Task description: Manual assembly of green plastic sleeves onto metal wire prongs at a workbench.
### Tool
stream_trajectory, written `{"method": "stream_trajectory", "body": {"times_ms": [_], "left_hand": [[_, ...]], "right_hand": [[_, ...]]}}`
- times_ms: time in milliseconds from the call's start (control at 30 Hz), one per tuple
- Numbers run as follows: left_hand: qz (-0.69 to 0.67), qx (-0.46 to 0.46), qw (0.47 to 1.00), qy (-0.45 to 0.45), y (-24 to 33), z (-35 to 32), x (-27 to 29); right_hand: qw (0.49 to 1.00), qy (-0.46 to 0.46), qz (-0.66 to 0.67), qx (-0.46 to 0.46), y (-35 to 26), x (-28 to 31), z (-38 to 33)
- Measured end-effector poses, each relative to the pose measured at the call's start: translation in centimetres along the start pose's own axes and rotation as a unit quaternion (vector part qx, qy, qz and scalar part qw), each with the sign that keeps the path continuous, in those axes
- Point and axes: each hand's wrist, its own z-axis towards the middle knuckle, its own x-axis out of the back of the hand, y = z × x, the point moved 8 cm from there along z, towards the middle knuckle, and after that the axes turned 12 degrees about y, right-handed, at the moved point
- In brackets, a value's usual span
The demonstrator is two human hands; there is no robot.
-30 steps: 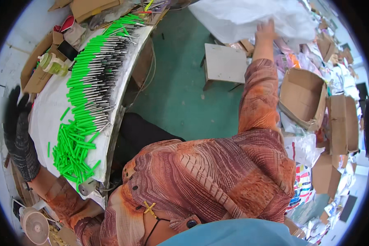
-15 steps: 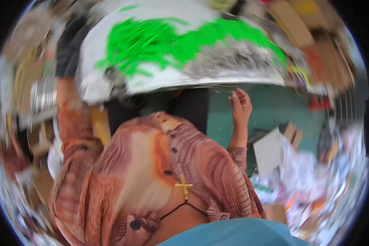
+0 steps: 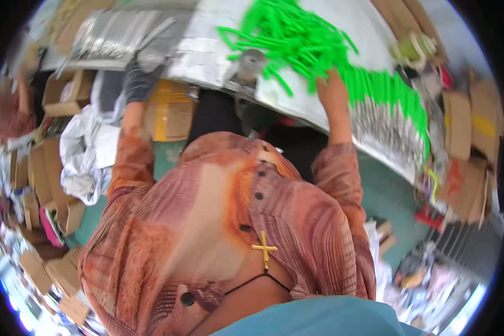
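Note:
My right hand [image 3: 334,99] is bare and reaches into a loose heap of bright green tubes [image 3: 297,39] on the white work surface [image 3: 201,56]. Its fingers close at the heap's near edge, on a green tube; the fingertips are partly hidden. My left hand [image 3: 139,81], in a dark grey glove, is stretched out at the far left beside a stack of silvery rods [image 3: 115,39]. Its fingers are smeared by motion, so their grip is unclear. Right of my right hand, a row of silvery rods with green ends [image 3: 386,120] lies side by side.
A small grey metal fixture [image 3: 250,67] stands at the table's near edge. Cardboard boxes [image 3: 171,112] and a white plastic bag [image 3: 87,151] are to the left. More cartons [image 3: 470,179] and a red object [image 3: 429,217] are at the right.
The view has swung left. My right hand has moved from below the table edge up to the green tubes. My left hand now reaches by the silvery rod stack.

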Motion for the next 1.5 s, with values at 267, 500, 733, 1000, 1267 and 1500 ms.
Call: {"method": "stream_trajectory", "body": {"times_ms": [267, 500, 733, 1000, 1267, 1500], "left_hand": [[0.206, 0.017, 0.977, -0.044, 1.5, 6.6, -3.1], [0.262, 0.043, 0.960, -0.084, -3.7, 14.8, -6.2], [0.302, 0.060, 0.928, -0.208, -5.6, 19.3, -8.7], [0.297, 0.013, 0.930, -0.215, -5.9, 20.4, -12.1], [0.265, -0.020, 0.961, -0.074, -6.5, 19.4, -9.6], [0.116, 0.031, 0.993, 0.018, 1.5, 15.4, -2.7]], "right_hand": [[0.995, -0.057, 0.009, -0.076, 1.0, -3.8, 0.5], [0.979, -0.090, 0.147, -0.107, 2.7, -4.9, -1.3], [0.905, -0.045, 0.320, -0.276, 3.8, -4.0, -4.0], [0.884, 0.057, 0.377, -0.270, -0.6, 1.1, -3.8], [0.871, 0.113, 0.399, -0.263, 0.5, 2.2, -4.8], [0.845, 0.151, 0.420, -0.295, 3.0, 2.2, -6.3]]}}
